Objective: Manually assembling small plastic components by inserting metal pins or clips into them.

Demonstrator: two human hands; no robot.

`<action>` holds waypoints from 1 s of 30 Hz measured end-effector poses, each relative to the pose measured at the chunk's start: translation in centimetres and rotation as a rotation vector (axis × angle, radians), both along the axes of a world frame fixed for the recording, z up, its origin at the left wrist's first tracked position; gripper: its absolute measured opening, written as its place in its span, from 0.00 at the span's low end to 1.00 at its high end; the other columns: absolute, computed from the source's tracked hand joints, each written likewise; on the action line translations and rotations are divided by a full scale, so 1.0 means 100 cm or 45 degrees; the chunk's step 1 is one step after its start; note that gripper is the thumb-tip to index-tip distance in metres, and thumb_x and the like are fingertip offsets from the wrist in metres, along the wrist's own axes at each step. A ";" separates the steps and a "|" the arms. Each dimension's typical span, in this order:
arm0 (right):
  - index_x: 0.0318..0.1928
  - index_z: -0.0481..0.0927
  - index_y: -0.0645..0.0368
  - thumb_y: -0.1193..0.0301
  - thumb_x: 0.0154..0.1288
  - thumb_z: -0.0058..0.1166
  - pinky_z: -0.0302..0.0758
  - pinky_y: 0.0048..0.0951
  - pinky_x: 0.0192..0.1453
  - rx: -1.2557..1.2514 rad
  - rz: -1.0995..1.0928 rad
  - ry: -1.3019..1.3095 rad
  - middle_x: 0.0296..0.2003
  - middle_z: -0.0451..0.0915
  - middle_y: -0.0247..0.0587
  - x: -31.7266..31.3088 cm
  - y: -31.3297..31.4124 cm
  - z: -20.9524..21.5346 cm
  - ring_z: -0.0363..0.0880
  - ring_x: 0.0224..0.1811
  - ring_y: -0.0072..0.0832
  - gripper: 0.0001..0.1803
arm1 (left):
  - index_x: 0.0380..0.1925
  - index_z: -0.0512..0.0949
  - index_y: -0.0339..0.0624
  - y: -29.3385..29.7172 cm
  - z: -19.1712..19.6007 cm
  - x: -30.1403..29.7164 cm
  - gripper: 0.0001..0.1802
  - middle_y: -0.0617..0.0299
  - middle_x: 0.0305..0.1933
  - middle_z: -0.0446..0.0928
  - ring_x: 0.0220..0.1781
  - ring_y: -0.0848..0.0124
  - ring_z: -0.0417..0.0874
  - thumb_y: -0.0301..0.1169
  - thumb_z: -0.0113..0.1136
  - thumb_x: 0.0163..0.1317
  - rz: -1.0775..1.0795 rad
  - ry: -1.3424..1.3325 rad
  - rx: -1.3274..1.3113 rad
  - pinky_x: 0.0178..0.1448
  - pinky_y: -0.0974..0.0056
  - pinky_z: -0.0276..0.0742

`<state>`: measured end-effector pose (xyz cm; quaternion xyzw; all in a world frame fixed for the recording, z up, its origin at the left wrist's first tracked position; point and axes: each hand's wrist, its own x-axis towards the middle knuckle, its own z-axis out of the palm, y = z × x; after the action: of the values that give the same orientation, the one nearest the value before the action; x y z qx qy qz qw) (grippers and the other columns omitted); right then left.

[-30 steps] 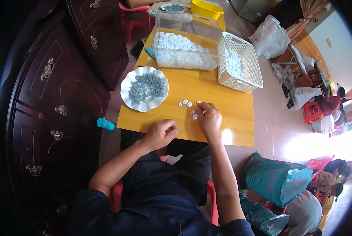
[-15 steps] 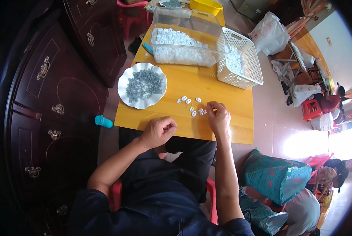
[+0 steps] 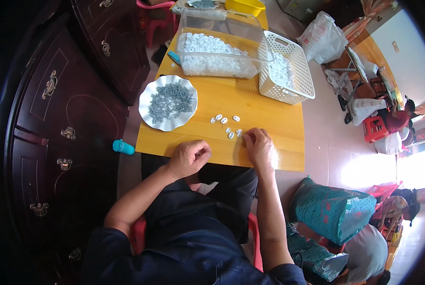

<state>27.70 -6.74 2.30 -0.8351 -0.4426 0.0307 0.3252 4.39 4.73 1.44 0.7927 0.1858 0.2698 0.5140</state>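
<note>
My left hand (image 3: 191, 156) hovers at the table's near edge, its fingers curled in; whatever they hold, if anything, is hidden. Over the table to the right, my right hand (image 3: 260, 146) is closed in a pinch, fingertips beside a small loose group of white oval pieces (image 3: 231, 135) with dark dots. What sits between those fingertips is too small to make out. A scalloped white plate (image 3: 146, 107) lies left of the group, heaped with small slender grey pieces (image 3: 174, 100) that look like screws.
Farther back stand a clear plastic bin (image 3: 226, 69) of white pieces and a white perforated basket (image 3: 288, 92) with more. A teal bottle (image 3: 123, 147) is left of the wooden table (image 3: 203, 137). Teal sacks (image 3: 333, 209) and other people are at the right.
My right hand has drawn slightly toward me, its fingertips still by the white pieces. The left hand stays nearly in place, and the whole view has shifted a little.
</note>
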 end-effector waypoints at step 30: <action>0.50 0.80 0.61 0.76 0.76 0.55 0.75 0.18 0.44 0.573 0.087 1.619 0.39 0.82 0.30 -0.104 -0.082 -0.022 0.76 0.37 0.15 0.06 | 0.36 0.79 0.37 -0.030 0.019 0.001 0.02 0.59 0.30 0.79 0.28 0.69 0.79 0.23 0.62 0.68 -0.334 0.124 0.162 0.33 0.65 0.74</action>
<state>17.28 -14.90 0.14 -0.5519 -0.1867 0.4336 0.6874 4.54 1.72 3.36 0.8533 0.0880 0.1726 0.4840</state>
